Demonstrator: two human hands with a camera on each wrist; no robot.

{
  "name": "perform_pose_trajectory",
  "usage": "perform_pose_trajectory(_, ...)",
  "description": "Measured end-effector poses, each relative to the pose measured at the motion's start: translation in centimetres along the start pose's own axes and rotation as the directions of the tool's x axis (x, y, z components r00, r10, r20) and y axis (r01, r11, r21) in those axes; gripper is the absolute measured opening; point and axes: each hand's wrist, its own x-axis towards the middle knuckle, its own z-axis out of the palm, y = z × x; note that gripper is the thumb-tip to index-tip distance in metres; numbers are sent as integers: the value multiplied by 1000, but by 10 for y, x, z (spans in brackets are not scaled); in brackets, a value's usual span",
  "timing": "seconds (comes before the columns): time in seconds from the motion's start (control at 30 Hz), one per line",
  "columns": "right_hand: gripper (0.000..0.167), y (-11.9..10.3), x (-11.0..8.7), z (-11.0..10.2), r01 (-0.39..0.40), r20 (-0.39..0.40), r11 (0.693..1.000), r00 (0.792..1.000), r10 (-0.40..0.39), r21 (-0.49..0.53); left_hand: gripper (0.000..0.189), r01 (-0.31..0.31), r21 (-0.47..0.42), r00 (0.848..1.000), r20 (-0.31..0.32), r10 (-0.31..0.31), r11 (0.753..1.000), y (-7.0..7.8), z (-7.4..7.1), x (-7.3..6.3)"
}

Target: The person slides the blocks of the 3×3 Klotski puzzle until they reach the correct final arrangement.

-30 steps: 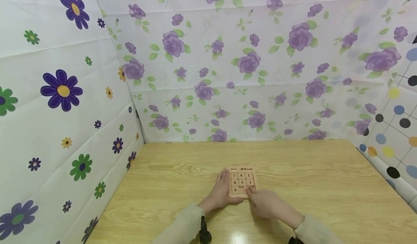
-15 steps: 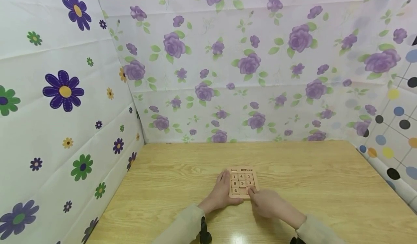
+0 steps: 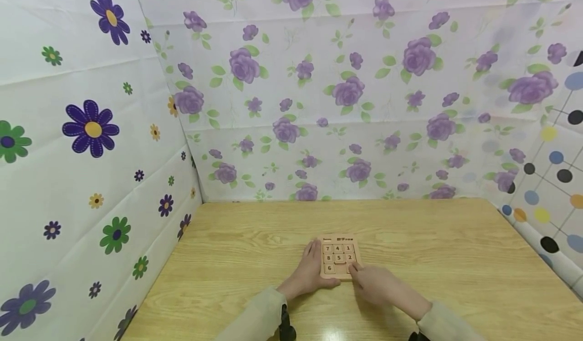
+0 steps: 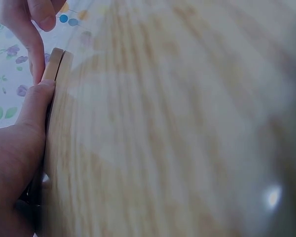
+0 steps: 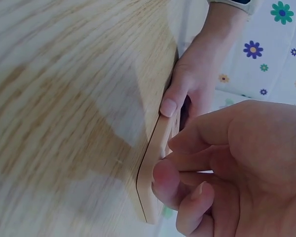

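A light wooden number sliding puzzle (image 3: 331, 240) lies flat on the table, with several numbered tiles in its frame. My left hand (image 3: 307, 271) holds it at the lower left corner, fingers along the left side and thumb against the near edge. One fingertip of my right hand (image 3: 374, 285) presses on the bottom-right tile (image 3: 349, 270) and covers its number. Between that tile and the 6 tile (image 3: 329, 268) is a gap. The right wrist view shows the other right fingers (image 5: 195, 205) loosely curled, close by the puzzle's edge (image 5: 149, 185).
The wood-grain table (image 3: 250, 240) spreads around the puzzle. A cloth with purple roses (image 3: 319, 93) hangs behind it, a daisy-print cloth (image 3: 54, 179) on the left and a dotted cloth (image 3: 546, 179) on the right. Beige sleeves (image 3: 259, 313) cover both forearms.
The bottom-right tile has slid slightly right under my right fingertip, and the gap beside the 6 tile has widened. My left hand keeps its place on the puzzle.
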Motion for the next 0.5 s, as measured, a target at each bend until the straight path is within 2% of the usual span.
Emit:
perform_pose_trajectory(0.23, 45, 2, 0, 0, 51, -41, 998, 998, -52, -27, 125, -5, 27, 1000, -14, 5, 1000, -1, 2, 0)
perform_pose_trajectory(0.5, 44, -6, 4, -3, 127, -58, 992, 990, -126, 15, 126, -6, 13, 1000, -19, 6, 1000, -1, 1, 0)
